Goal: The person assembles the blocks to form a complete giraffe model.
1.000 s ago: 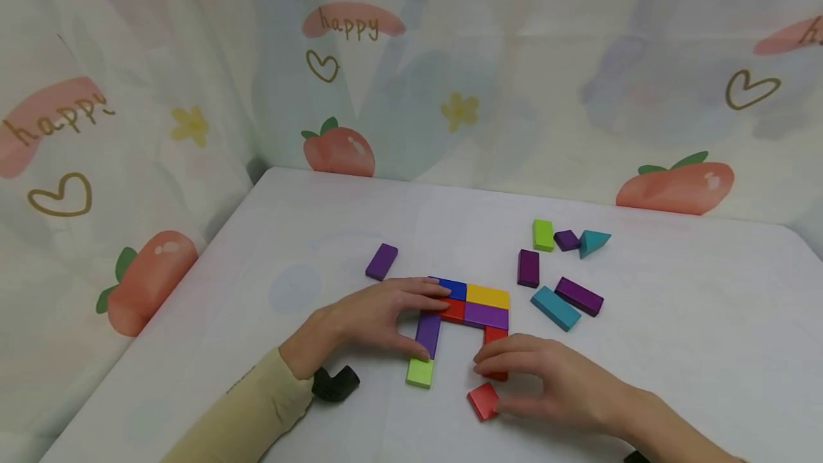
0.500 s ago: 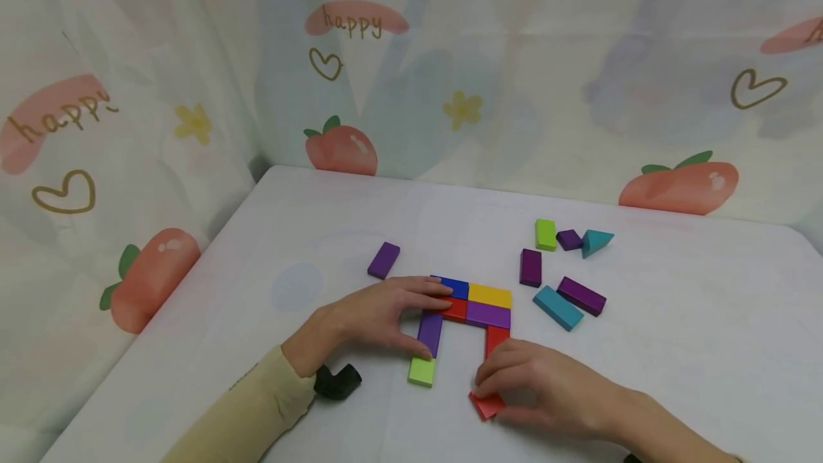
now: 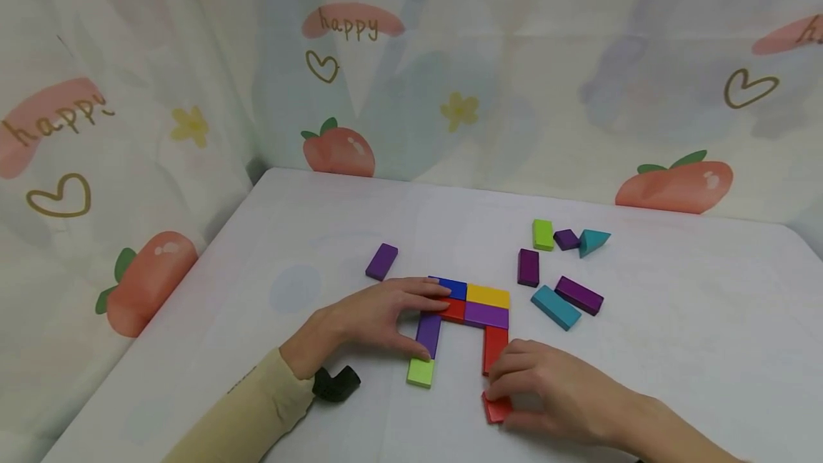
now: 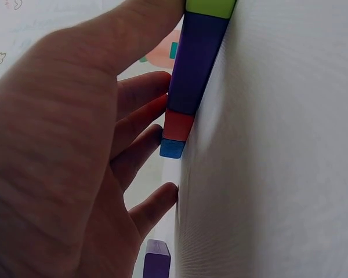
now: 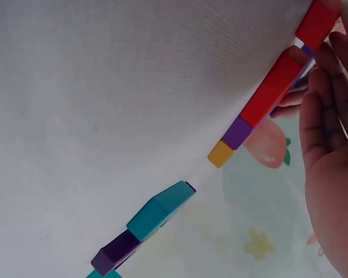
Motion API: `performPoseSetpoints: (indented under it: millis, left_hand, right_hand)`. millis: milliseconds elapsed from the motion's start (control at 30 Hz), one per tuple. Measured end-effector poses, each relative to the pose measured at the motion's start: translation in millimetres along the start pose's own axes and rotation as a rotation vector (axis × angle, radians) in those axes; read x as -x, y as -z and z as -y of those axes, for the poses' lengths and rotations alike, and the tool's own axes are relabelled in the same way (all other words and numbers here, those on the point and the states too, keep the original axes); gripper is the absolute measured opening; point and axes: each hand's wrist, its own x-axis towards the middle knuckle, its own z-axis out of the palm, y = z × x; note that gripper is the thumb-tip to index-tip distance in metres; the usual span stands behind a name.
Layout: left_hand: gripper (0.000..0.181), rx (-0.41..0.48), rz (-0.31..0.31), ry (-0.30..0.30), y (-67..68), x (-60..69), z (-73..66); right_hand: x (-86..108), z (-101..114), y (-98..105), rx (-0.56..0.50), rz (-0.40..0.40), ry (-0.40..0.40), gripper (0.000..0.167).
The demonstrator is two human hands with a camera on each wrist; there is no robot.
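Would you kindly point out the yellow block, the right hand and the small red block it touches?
Yellow block [image 3: 487, 296]: head view, top face.
Right hand [image 3: 556, 388]: head view, its back.
Small red block [image 3: 498, 409]: head view, top face.

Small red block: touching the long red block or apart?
Apart: tabletop shows between the small red block and the long red block.

I see the left hand [image 4: 75, 150] alongside a touching row on the table [image 4: 284, 145]: green block [image 4: 210, 7], purple block [image 4: 197, 63], red block [image 4: 178, 125], blue block [image 4: 172, 149]; a second purple block [image 4: 156, 264] lies apart.
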Motion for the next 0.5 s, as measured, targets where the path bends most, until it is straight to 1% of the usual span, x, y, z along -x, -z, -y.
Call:
performPoseSetpoints:
  millis: [100,300,367,500]
  left_hand:
    - [0.073,-0.004,0.002,0.007,0.1,-0.4,-0.4]
    - [0.074,-0.003,0.003,0.004,-0.2,-1.0,-0.3]
    - [0.074,-0.001,0.002,0.000,-0.4,-0.9,0.1]
    - [0.073,0.005,0.001,-0.003,-0.6,-0.7,0.7]
  right_hand:
    - [3.1,-0.6,1.5,0.012,-0.024,-0.012,0.024]
    - [8.1,-3.6,4.2,-0.025,-0.068,-0.092,0.027]
    - [8.2,-4.4,3.1,-0.036,-0.077,-0.089,0.025]
    - [6.6,-5.8,-0.5,-0.058,-0.064,-0.077,0.022]
